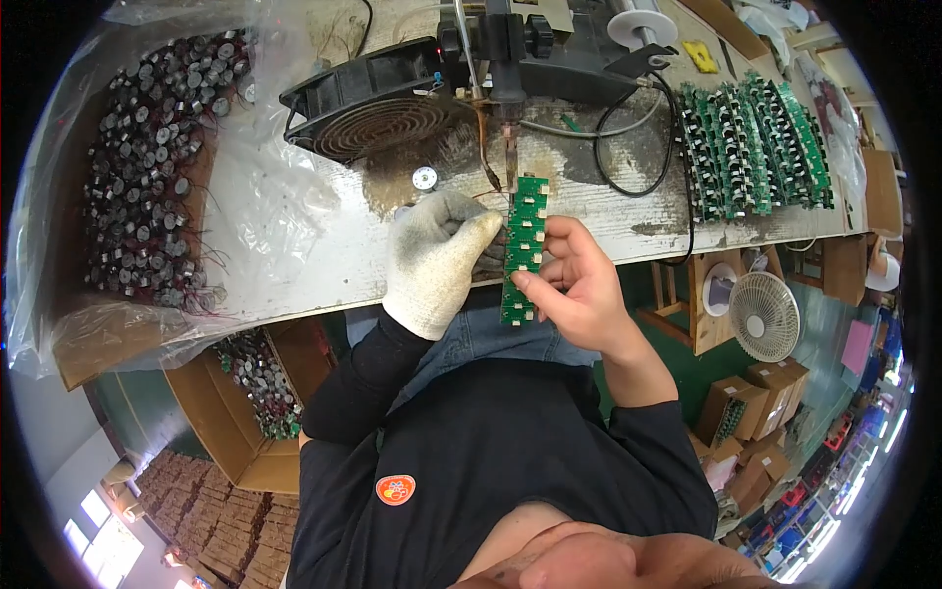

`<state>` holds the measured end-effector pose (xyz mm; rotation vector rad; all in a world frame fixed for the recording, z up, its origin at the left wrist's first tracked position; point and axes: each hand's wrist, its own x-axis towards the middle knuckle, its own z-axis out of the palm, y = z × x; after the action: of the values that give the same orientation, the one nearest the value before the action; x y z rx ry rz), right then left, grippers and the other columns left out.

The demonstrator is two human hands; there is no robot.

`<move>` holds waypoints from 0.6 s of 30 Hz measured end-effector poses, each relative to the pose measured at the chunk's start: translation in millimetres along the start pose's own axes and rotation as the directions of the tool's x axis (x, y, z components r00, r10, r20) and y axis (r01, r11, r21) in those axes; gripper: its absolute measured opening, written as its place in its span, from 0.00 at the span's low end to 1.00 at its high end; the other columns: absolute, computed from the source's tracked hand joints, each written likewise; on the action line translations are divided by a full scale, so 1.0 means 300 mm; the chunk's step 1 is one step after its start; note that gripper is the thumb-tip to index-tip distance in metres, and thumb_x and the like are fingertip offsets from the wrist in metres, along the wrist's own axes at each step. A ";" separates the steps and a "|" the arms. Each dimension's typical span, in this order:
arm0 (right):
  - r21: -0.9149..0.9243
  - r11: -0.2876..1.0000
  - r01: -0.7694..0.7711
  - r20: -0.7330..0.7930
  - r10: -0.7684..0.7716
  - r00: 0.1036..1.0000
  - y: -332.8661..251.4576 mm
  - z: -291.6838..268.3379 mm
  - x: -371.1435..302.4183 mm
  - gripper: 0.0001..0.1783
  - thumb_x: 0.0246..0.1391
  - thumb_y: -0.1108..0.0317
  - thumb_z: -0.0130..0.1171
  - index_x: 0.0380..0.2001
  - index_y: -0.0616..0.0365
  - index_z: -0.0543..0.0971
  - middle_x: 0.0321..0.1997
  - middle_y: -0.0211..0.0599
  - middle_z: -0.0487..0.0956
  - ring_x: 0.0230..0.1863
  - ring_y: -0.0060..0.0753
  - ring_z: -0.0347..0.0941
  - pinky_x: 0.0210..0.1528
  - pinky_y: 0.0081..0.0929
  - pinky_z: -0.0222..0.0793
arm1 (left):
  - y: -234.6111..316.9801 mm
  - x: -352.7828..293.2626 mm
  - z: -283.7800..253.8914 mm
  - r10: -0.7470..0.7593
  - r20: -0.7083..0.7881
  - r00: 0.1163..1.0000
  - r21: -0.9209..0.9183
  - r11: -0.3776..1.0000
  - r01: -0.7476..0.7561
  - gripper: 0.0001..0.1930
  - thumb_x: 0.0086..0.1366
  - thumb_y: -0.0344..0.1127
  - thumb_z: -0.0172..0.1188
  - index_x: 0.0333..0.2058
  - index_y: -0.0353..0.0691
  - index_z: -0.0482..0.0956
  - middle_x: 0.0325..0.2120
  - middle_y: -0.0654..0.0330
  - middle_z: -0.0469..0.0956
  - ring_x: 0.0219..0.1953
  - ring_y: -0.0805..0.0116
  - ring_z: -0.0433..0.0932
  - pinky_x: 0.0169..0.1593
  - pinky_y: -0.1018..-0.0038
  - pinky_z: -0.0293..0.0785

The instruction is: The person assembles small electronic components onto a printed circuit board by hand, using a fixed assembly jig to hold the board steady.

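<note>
My right hand (577, 285), bare, grips a long green circuit board panel (526, 240) between thumb and fingers. The panel stands lengthwise away from me and carries several small white connectors. My left hand (437, 257), in a whitish glove greyed at the fingers, is closed in a pinch at the panel's left edge. What its fingertips hold is too small to make out. Just beyond the panel's far end is the soldering tip (494, 179) of a bench-mounted soldering machine (505, 69). A small round silver part (424, 178) lies on the table beyond my glove.
A black fan (373, 108) stands behind my left hand. Many round silver parts with dark red wires (147, 167) fill the left side. Rows of green boards (754, 147) stand at right. A black cable (677, 147) crosses the table edge. An open carton (231, 422) sits below left.
</note>
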<state>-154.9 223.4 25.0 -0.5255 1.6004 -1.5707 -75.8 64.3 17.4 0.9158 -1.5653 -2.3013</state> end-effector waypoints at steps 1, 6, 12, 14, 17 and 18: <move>0.008 1.000 0.002 0.001 -0.002 1.000 -0.001 0.001 -0.001 0.23 0.52 0.78 0.59 0.50 0.65 0.63 0.38 0.37 0.77 0.27 0.17 0.76 0.24 0.14 0.66 | -0.003 0.001 -0.001 0.026 -0.001 1.000 0.018 1.000 -0.026 0.07 0.59 0.29 0.60 0.28 0.30 0.77 0.22 0.61 0.78 0.25 0.78 0.74 0.28 0.80 0.70; -0.009 1.000 0.014 0.002 -0.014 1.000 0.002 -0.001 -0.001 0.23 0.52 0.78 0.59 0.51 0.65 0.63 0.38 0.37 0.77 0.27 0.17 0.76 0.25 0.14 0.67 | 0.005 -0.001 0.002 0.031 -0.006 1.000 0.050 0.998 -0.031 0.07 0.59 0.30 0.60 0.28 0.30 0.78 0.22 0.62 0.77 0.25 0.79 0.73 0.28 0.80 0.68; -0.022 1.000 0.022 -0.012 -0.022 1.000 -0.010 -0.001 -0.002 0.23 0.52 0.78 0.59 0.50 0.65 0.64 0.38 0.37 0.77 0.27 0.17 0.76 0.25 0.14 0.67 | 0.020 -0.003 0.015 0.064 -0.026 0.998 0.060 0.996 -0.062 0.07 0.59 0.30 0.60 0.27 0.30 0.77 0.21 0.63 0.77 0.24 0.79 0.72 0.29 0.80 0.68; -0.025 0.999 0.026 -0.015 -0.027 1.000 -0.011 -0.001 -0.004 0.23 0.52 0.78 0.59 0.50 0.65 0.64 0.38 0.37 0.77 0.27 0.17 0.76 0.25 0.14 0.67 | 0.019 -0.006 0.016 0.099 -0.030 0.995 0.094 0.991 -0.096 0.07 0.59 0.30 0.60 0.27 0.30 0.77 0.21 0.63 0.76 0.24 0.79 0.72 0.29 0.80 0.68; -0.021 0.999 0.036 -0.012 -0.036 0.999 0.004 -0.005 -0.003 0.23 0.52 0.78 0.59 0.50 0.65 0.64 0.37 0.37 0.78 0.27 0.16 0.76 0.25 0.13 0.67 | 0.012 -0.011 0.020 0.103 -0.037 0.994 0.115 0.989 -0.099 0.07 0.58 0.29 0.61 0.26 0.31 0.77 0.21 0.63 0.76 0.25 0.79 0.72 0.29 0.80 0.68; -0.031 0.999 0.025 -0.011 -0.025 1.000 0.014 -0.008 -0.004 0.23 0.52 0.79 0.59 0.50 0.65 0.64 0.37 0.37 0.78 0.26 0.16 0.76 0.25 0.13 0.67 | 0.010 -0.014 0.026 0.053 -0.043 0.998 0.042 0.998 -0.052 0.07 0.58 0.30 0.61 0.26 0.31 0.77 0.21 0.63 0.76 0.25 0.79 0.73 0.29 0.80 0.68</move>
<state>-155.0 226.2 21.0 -0.5553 1.6345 -1.5726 -77.7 71.1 23.5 0.9174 -1.6038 -2.2063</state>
